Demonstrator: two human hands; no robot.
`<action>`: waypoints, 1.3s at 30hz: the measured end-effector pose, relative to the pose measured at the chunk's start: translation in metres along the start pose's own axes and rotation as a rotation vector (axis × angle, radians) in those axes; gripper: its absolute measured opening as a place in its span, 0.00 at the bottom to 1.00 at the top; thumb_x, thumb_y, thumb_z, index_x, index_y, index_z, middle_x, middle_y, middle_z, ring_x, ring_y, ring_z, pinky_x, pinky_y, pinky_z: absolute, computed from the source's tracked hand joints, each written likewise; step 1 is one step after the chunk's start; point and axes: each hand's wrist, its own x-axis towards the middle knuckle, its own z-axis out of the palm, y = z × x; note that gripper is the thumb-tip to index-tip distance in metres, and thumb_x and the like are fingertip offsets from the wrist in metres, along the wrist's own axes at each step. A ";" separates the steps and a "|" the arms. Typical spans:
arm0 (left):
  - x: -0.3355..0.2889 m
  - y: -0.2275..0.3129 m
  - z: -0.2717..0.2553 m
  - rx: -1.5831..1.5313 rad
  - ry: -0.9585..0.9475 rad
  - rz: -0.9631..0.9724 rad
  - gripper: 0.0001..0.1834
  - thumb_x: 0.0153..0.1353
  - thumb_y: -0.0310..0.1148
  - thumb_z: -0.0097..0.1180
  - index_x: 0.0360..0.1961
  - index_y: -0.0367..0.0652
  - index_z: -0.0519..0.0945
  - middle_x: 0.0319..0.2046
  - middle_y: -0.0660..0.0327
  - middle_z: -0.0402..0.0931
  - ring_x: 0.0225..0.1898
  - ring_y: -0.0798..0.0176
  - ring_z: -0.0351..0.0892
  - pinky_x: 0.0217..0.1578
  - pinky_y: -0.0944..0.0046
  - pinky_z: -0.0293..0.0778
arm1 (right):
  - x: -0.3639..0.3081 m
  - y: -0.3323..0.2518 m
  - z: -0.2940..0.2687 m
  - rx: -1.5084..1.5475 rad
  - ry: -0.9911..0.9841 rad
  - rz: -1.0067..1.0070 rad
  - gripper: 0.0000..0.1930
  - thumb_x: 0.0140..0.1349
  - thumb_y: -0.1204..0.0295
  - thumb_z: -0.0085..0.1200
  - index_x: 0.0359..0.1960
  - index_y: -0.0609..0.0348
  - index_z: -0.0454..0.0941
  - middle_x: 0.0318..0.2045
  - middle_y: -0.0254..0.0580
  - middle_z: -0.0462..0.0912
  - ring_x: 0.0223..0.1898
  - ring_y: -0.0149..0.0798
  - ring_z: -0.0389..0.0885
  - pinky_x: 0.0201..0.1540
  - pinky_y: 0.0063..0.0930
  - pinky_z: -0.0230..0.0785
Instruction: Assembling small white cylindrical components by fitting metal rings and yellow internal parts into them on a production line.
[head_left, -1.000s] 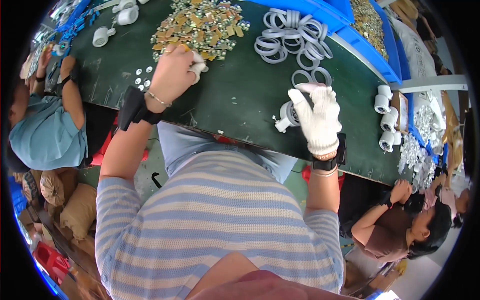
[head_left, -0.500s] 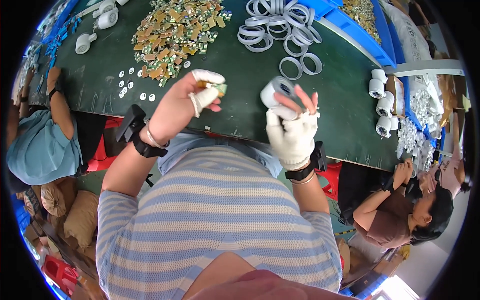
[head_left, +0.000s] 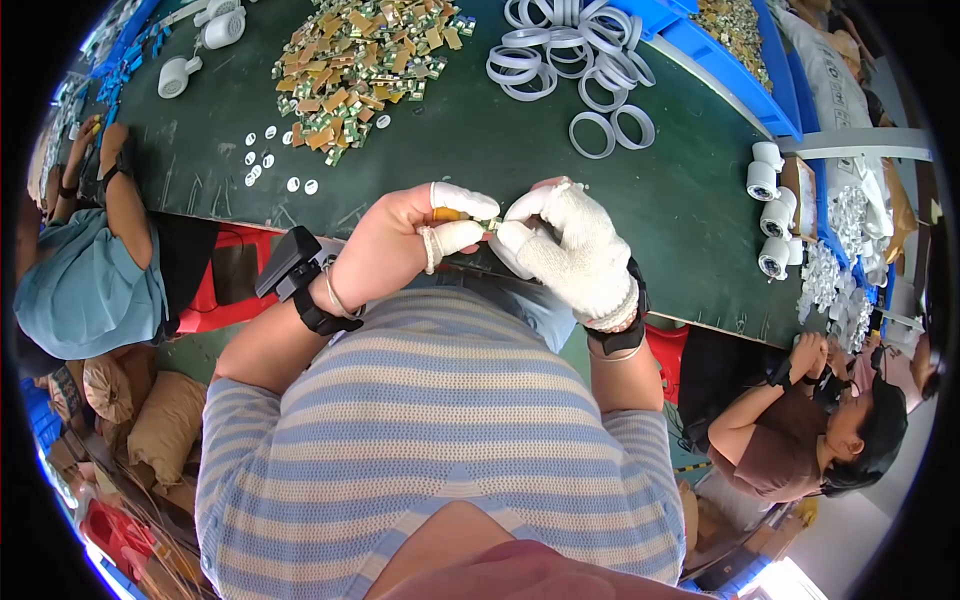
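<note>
My left hand [head_left: 405, 232], with white cots on thumb and forefinger, pinches a small green and orange circuit board [head_left: 489, 226] in front of my chest. Close against it, my right hand [head_left: 578, 248], in a white knitted glove, is closed around a white round housing [head_left: 508, 258]. Most of that housing is hidden by the gloved fingers. The fingertips of both hands meet at the board's edge; whether the board touches the housing cannot be made out.
On the green table [head_left: 430, 130] lie a heap of circuit boards [head_left: 365, 65], pale rings [head_left: 592, 134] and small white discs [head_left: 293, 185]. White camera-shaped units [head_left: 777, 215] stand right, near a blue bin [head_left: 725, 75]. Co-workers sit at left [head_left: 95, 285] and right [head_left: 780, 440].
Both hands have come together: the left moved right and a little nearer me with the board, the right turned inward with the housing. The housing's open end no longer shows.
</note>
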 end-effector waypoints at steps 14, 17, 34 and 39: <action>-0.001 0.003 -0.003 0.149 -0.050 -0.149 0.11 0.71 0.22 0.60 0.53 0.36 0.79 0.46 0.60 0.85 0.46 0.68 0.86 0.48 0.67 0.82 | 0.000 0.003 -0.005 -0.019 -0.070 -0.065 0.07 0.56 0.76 0.70 0.34 0.55 0.84 0.29 0.35 0.82 0.33 0.38 0.81 0.38 0.32 0.71; -0.003 0.003 0.002 0.025 -0.024 -0.150 0.11 0.71 0.22 0.61 0.52 0.36 0.80 0.47 0.60 0.85 0.47 0.67 0.86 0.48 0.67 0.82 | 0.002 0.001 -0.008 -0.008 -0.145 -0.067 0.07 0.55 0.77 0.70 0.34 0.55 0.84 0.29 0.35 0.83 0.32 0.38 0.81 0.38 0.32 0.70; -0.005 0.005 -0.003 0.013 -0.078 -0.186 0.10 0.72 0.27 0.62 0.51 0.38 0.81 0.42 0.61 0.87 0.40 0.73 0.83 0.42 0.72 0.79 | 0.004 0.004 -0.012 -0.002 -0.204 0.005 0.08 0.54 0.74 0.73 0.34 0.53 0.85 0.31 0.35 0.85 0.41 0.43 0.84 0.50 0.38 0.73; -0.010 0.007 0.000 0.081 -0.042 -0.104 0.09 0.71 0.26 0.63 0.50 0.38 0.81 0.40 0.62 0.87 0.39 0.73 0.84 0.41 0.70 0.79 | 0.009 -0.005 -0.010 -0.254 -0.179 -0.158 0.09 0.50 0.68 0.77 0.31 0.47 0.88 0.29 0.31 0.87 0.42 0.45 0.85 0.53 0.42 0.73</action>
